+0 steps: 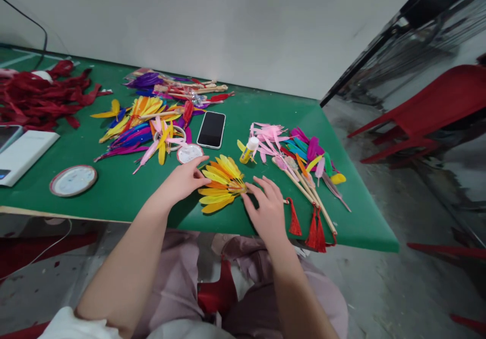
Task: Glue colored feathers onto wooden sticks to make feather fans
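A fan of yellow and orange feathers (218, 184) lies spread on the green table before me. My right hand (268, 207) grips it at the base, where the feathers meet. Its handle passes beneath that hand, and a red tassel (293, 218) hangs from the end. My left hand (185, 181) is at the outer feather tips, thumb and index finger apart and touching them; its other fingers are partly hidden. Just beyond the fan a glue stick (249, 150) with a white cap stands upright.
Beyond lie a phone (211, 129), a small white dish (189, 153) and coloured feathers (132, 135). To the right are pink feathers (268, 135) and tasselled sticks (304, 182). Leftward are a round dish (73, 180), a white box (28, 154) and red fabric strips (45, 98).
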`<move>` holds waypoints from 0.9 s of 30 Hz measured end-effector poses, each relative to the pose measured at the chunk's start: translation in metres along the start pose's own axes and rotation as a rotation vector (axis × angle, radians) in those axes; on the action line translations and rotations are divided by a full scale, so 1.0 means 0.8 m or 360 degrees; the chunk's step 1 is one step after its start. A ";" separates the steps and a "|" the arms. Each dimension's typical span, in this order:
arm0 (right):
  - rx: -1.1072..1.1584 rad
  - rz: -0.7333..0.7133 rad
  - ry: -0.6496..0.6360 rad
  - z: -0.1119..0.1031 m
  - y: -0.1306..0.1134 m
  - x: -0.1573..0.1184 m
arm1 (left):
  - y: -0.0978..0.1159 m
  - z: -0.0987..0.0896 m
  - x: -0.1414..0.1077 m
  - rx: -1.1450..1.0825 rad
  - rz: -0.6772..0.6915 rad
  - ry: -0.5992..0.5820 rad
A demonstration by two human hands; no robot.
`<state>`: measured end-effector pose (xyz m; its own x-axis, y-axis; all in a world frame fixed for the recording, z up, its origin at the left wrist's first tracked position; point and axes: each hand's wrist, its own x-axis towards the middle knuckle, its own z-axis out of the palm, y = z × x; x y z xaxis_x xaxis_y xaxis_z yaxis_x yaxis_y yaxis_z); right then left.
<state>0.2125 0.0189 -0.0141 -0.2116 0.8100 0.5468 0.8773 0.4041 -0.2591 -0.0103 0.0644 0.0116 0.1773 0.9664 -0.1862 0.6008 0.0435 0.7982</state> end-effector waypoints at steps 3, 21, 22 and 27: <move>-0.0186 0.0037 -0.0085 -0.013 0.020 -0.003 | 0.000 -0.003 -0.001 0.0019 -0.0026 0.0092; 0.0703 0.0648 0.0168 -0.006 -0.042 0.012 | 0.020 -0.005 -0.008 -0.2081 0.0073 0.1084; 0.0884 0.0767 0.0147 -0.003 -0.050 0.016 | 0.026 0.005 -0.010 -0.2197 0.0058 0.0924; 0.1577 0.1217 0.0090 0.013 -0.077 0.031 | 0.055 0.049 -0.020 -0.2358 -0.0007 0.0235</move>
<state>0.1485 0.0180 0.0074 0.2486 0.9684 0.0194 0.0611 0.0043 -0.9981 0.0441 0.0405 0.0271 0.0444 0.9780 -0.2039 -0.7343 0.1704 0.6571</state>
